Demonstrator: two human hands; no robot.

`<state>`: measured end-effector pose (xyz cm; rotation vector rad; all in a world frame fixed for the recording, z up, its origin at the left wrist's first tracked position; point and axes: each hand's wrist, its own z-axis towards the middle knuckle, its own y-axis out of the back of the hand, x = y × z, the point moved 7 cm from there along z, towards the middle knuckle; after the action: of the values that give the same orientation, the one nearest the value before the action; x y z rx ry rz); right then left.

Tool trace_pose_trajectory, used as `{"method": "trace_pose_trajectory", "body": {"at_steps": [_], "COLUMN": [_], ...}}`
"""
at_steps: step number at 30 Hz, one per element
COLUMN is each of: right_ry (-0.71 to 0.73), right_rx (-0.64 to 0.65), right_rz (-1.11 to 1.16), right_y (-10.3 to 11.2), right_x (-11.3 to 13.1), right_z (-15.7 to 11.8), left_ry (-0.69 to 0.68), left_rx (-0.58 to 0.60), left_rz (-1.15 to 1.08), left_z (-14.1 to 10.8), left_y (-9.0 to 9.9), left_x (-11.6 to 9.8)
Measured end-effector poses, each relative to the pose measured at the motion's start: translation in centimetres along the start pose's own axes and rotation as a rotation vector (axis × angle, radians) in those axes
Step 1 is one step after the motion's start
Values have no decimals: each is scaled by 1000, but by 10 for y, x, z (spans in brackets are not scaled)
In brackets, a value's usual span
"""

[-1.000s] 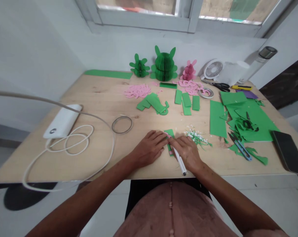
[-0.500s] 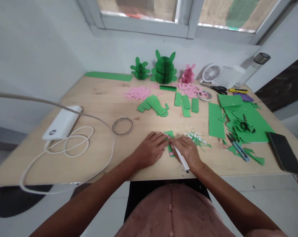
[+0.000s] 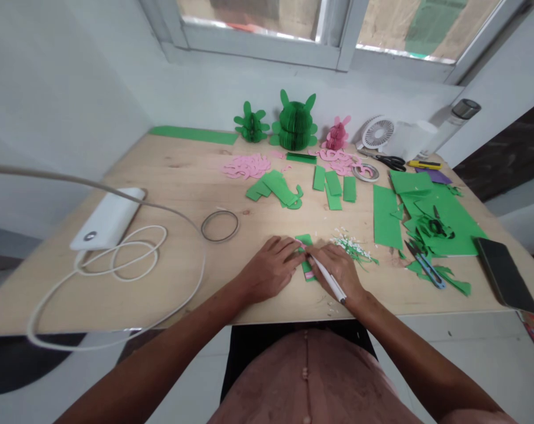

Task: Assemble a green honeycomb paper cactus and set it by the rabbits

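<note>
On the wooden table near its front edge lies a small green paper strip [image 3: 308, 272] with pink pieces on it. My left hand [image 3: 271, 269] rests flat at its left side, fingers spread and touching the strip. My right hand [image 3: 338, 268] is closed around a white pen [image 3: 328, 278], its tip at the strip and partly hidden by my fingers. Just right of that hand is a pile of thin green and white scraps [image 3: 353, 246]. Farther back lie green paper pieces [image 3: 278, 187], small green rectangles [image 3: 333, 183] and pink cutouts [image 3: 246, 166].
Green and pink paper figures [image 3: 294, 125] stand along the wall beside a small white fan [image 3: 378, 133]. Blue snips [image 3: 427, 266], green sheets [image 3: 461, 218] and a phone [image 3: 506, 274] lie right. A power bank [image 3: 109, 221], its cable and a thin ring [image 3: 220, 226] are left.
The pen has tilted, its rear end moving slightly right and up. My left hand stays in nearly the same place. The view has shifted slightly.
</note>
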<state>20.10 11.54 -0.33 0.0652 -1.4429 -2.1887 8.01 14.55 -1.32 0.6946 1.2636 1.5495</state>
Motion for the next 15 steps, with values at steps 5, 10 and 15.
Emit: {"method": "trace_pose_trajectory", "body": {"at_steps": [5, 10, 15], "right_ry": [-107, -491, -726], "right_rx": [-17, -214, -232], "right_rz": [223, 617, 780], "right_y": [5, 7, -12], "right_x": [-7, -33, -44], "right_z": [3, -4, -6], "left_ry": [-13, -1, 7], "left_rx": [-22, -16, -24], "left_rz": [-6, -24, -35], "left_z": [-1, -1, 0], "left_y": [-1, -1, 2], "left_x": [1, 1, 1]}}
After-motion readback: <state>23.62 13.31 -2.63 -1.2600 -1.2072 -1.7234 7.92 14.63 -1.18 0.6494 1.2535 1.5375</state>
